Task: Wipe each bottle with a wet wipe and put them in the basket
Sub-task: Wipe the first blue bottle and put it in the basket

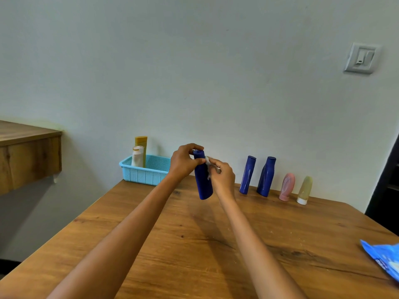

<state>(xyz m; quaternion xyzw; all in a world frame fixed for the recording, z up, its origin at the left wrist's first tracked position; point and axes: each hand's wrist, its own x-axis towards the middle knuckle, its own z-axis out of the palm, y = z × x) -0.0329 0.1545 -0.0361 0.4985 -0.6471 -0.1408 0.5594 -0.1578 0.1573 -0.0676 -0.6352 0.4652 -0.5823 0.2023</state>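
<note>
Wall [194, 61], pale and plain, fills the upper half of the view, with a white switch plate [361, 58] high on its right and a dark door edge [388, 180] at the far right. Worktop [151, 244] of knotty brown wood spreads from the wall toward the camera, its grain flecked with small pale specks near the right side. A wooden shelf [28, 156] juts from the wall on the left, apart from the worktop. At the back left corner of the worktop sits a light blue basket [144, 173], holding a yellow bottle [141, 147] and a white bottle [137, 157], both upright. Along the wall to the right stand two blue bottles [247, 175] [266, 176], smeared with pale streaks, then a pink tube [287, 187] and a yellowish tube [304, 190], each resting on its cap. A blue wipe pack [382, 260] lies at the right edge, cut off by the frame. Above the middle of the worktop, a third blue bottle, the held bottle [203, 180], hangs roughly upright in the air. The left hand [183, 162] grips its top, fingers curled round the cap. The right hand [222, 178] pinches a crumpled white wipe [208, 164] against the bottle's side.
</note>
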